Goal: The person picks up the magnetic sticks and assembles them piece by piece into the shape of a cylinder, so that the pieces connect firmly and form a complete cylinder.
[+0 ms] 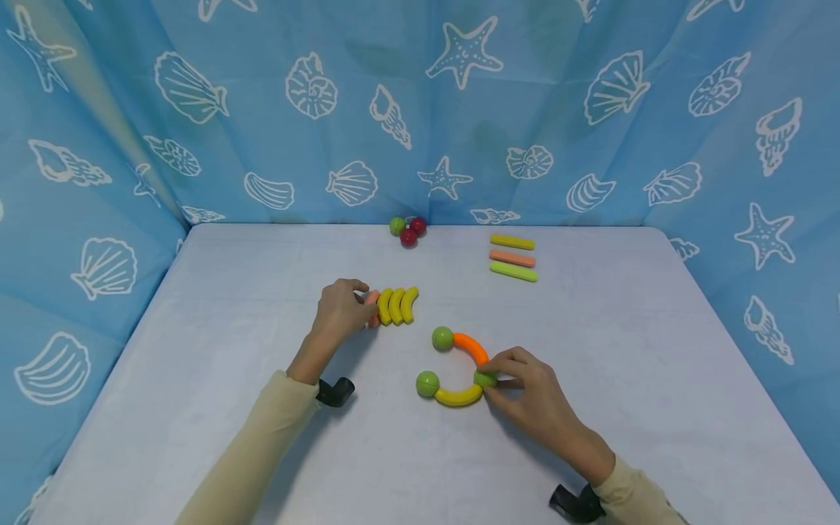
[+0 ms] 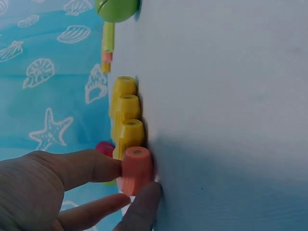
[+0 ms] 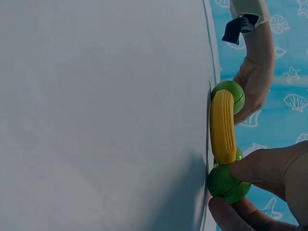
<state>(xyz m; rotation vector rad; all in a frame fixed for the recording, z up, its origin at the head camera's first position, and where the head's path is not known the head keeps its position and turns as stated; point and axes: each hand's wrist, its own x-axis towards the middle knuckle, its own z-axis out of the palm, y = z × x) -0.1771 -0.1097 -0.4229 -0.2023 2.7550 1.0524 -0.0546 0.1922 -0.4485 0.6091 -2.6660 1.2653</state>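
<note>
Three green balls are joined by an orange curved stick and a yellow curved stick into an arc with its gap to the left. My right hand pinches the green ball where the two sticks meet. Its other balls, an upper green ball and a lower green ball, rest on the table. Farther left, my left hand has finger and thumb on either side of a pink curved stick. That stick lies beside three yellow curved sticks in a row.
At the table's back edge sit two red balls and a green ball. To their right lie three straight sticks: a yellow stick, a pink stick and a lime stick. A blue shell-patterned curtain surrounds the white table.
</note>
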